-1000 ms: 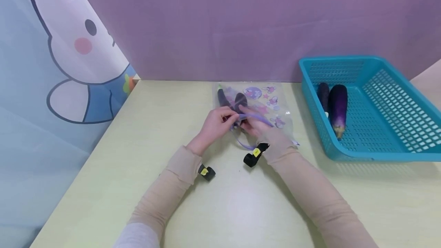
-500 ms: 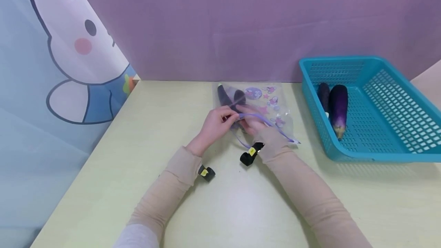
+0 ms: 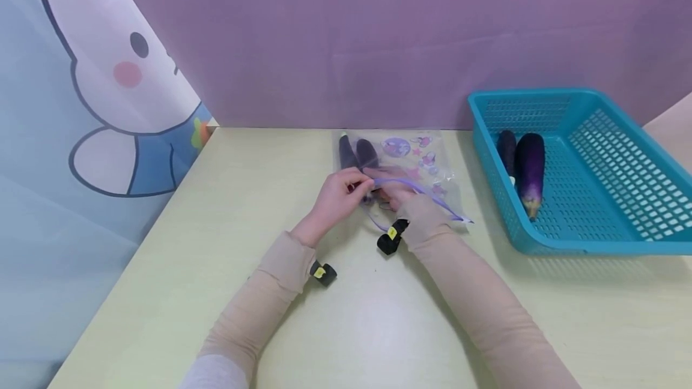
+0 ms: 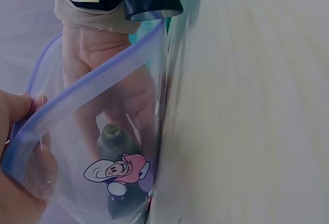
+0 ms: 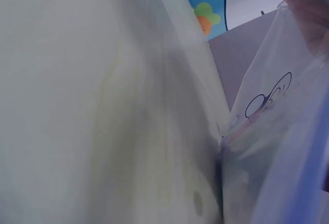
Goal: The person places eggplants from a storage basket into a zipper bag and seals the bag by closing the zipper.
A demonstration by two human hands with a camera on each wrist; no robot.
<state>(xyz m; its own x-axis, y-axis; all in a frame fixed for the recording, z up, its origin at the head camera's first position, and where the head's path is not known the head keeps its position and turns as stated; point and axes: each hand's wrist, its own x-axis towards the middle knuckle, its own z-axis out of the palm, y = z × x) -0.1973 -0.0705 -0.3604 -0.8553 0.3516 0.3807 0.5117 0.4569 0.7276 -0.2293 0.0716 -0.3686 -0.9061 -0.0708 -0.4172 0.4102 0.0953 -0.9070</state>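
A clear zip bag (image 3: pixel 447 170) with cartoon prints and a purple zip edge lies at the back of the table. My left hand (image 3: pixel 334 195) pinches its zip edge at the left of the mouth. Through that mouth reaches my right hand (image 3: pixel 397 189), its fingers about the stem end of a dark eggplant (image 3: pixel 367 153). A second eggplant (image 3: pixel 346 152) lies to the left of it inside the bag. In the left wrist view, the right hand (image 4: pixel 110 90) shows through the film, with fingers on both sides of the eggplant (image 4: pixel 115 142).
A blue-green plastic basket (image 3: pixel 573 246) stands at the right, holding a large purple eggplant (image 3: pixel 532 164) and a smaller dark eggplant (image 3: pixel 507 150). Behind the table (image 3: pixel 216 215) hangs a purple cloth (image 3: pixel 335 35). A cartoon-printed cloth (image 3: pixel 97 257) covers the left side.
My right hand has shifted left inside the bag, and the eggplant at its fingers has moved left towards the other one. The left hand keeps its pinch on the zip edge.
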